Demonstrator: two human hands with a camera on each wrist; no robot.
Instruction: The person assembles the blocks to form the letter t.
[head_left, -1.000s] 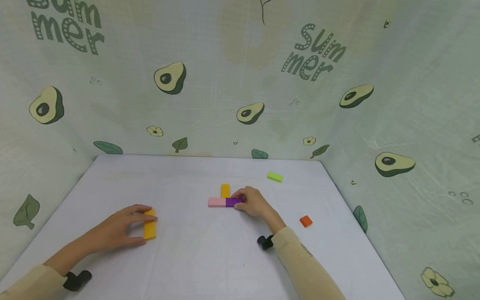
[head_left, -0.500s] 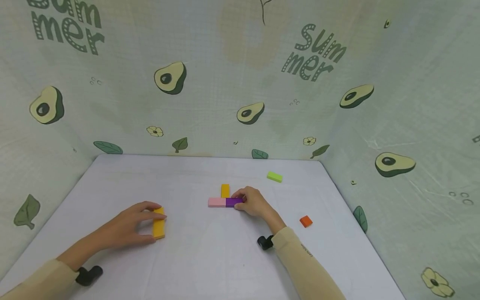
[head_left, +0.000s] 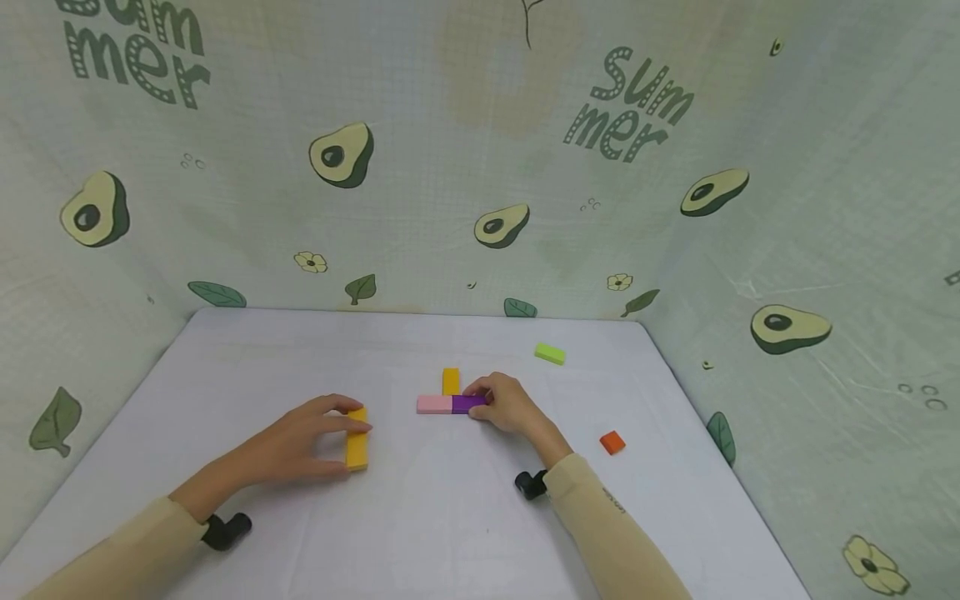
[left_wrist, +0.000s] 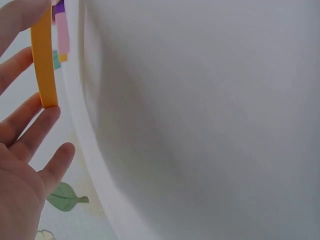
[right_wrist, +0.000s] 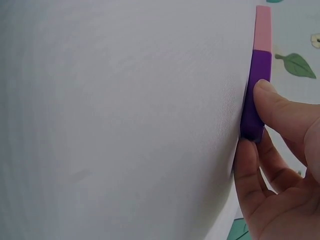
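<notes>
My left hand [head_left: 300,442] holds a yellow-orange block [head_left: 357,450] by its ends between thumb and fingers, its long side pointing away from me. In the left wrist view the same block [left_wrist: 44,65] spans from the thumb to the fingertips. Right of it, my right hand [head_left: 513,407] pinches the right part of a purple block [head_left: 462,405]. That block meets a pink block [head_left: 434,405] end to end in one row. Behind their joint another yellow block [head_left: 450,381] extends away from me. The right wrist view shows thumb and fingers on the purple block [right_wrist: 257,95].
A lime green block [head_left: 550,354] lies at the back right of the white table [head_left: 420,517]. An orange-red block [head_left: 612,442] sits right of my right forearm. Cloth walls [head_left: 420,250] with avocado prints enclose the back and sides.
My left hand has moved right and slightly away from me, bringing the yellow-orange block closer to the pink one. The right hand and the other blocks have stayed put.
</notes>
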